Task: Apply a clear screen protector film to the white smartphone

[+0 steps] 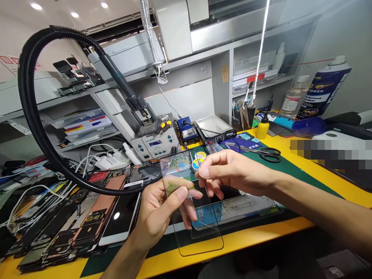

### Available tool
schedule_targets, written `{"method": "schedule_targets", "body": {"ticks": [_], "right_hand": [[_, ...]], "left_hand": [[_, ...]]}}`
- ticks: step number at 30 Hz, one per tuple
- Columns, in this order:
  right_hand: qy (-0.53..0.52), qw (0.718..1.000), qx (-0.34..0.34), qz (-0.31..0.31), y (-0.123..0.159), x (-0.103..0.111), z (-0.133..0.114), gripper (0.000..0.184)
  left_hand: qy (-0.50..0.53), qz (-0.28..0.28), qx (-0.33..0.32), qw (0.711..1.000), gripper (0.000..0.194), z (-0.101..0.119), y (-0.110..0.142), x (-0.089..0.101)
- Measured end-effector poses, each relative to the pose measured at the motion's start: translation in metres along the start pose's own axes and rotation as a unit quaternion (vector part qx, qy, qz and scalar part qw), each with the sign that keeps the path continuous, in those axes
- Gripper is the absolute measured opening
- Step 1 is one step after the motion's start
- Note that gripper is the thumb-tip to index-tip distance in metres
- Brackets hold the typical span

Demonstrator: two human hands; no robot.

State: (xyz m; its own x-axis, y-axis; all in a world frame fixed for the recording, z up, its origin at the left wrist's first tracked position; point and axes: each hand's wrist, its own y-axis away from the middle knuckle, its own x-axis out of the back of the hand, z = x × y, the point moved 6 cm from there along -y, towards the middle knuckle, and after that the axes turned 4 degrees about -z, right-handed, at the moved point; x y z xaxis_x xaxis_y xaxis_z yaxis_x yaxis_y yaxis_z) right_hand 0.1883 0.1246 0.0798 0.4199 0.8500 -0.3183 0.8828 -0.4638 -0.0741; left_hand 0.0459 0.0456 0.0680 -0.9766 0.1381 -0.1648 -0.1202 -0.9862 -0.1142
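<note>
A clear phone screen glass (200,238) with a thin black border and rounded lower corners is held up, tilted, over the front of the bench. My left hand (159,205) grips it from the left side, thumb on the near face and fingers showing through from behind. At its upper right edge, my right hand (229,170) pinches it between thumb and index finger, the other fingers curled. Behind the glass, a blue and white packet (229,211) lies on the green mat (305,182), and a small round roll (198,162) shows beside my right fingertips.
Stacked phones and phone parts (95,213) cover the left side. A black arched hose (26,97) runs down across them. Behind stand a soldering station (154,143), black scissors (267,154), a yellow bottle (262,128) and a spray can (324,91).
</note>
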Motion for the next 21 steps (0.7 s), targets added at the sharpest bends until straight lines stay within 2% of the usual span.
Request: {"method": "schedule_targets", "body": {"ticks": [8, 12, 21], "right_hand": [[-0.004, 1.000, 0.001, 0.008, 0.0006, -0.0008, -0.0019, 0.032], [-0.007, 1.000, 0.001, 0.013, 0.0004, 0.0004, -0.0026, 0.031], [-0.022, 0.999, 0.006, 0.022, -0.0003, 0.0042, -0.0004, 0.036]], "left_hand": [[0.016, 0.006, -0.012, 1.000, 0.021, -0.0004, 0.0007, 0.0020], [0.009, -0.025, -0.023, 0.999, 0.018, -0.0022, 0.0005, 0.0025], [-0.005, -0.016, 0.005, 1.000, 0.027, -0.0004, 0.0028, -0.0028]]}}
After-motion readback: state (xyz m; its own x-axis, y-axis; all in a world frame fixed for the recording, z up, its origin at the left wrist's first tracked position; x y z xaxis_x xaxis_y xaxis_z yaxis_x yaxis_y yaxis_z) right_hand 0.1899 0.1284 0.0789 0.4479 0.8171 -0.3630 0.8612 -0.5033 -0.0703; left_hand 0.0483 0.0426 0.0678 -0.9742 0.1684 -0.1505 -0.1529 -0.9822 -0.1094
